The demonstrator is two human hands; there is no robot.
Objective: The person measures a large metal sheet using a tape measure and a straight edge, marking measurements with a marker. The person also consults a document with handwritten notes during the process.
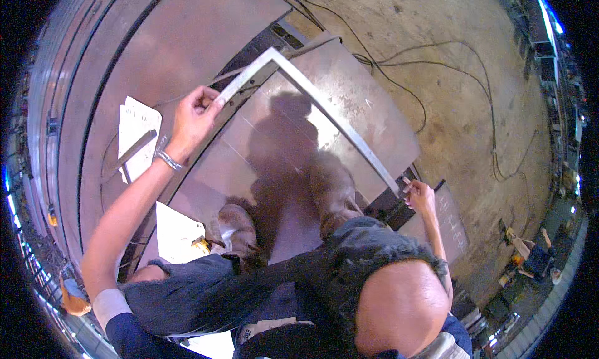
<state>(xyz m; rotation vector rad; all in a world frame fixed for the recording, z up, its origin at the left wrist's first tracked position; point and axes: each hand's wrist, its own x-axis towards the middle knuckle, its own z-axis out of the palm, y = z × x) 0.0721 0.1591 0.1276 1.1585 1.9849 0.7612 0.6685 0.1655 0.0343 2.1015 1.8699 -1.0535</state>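
A large L-shaped metal square lies over the brown steel plate, its corner pointing away from me. My left hand is closed around the end of its shorter leg, thumb and fingers pinching the metal. At the far end of the longer leg, my right hand is closed with its fingertips at the metal. A dark stick-like thing shows beside that hand; whether it is held, I cannot tell. My shadow falls on the plate between the two legs of the square.
My boots rest on the plate. White papers, with a dark bar across them, lie left of my left forearm. Black cables loop over the concrete floor at right. Other people are far off at the right and lower left.
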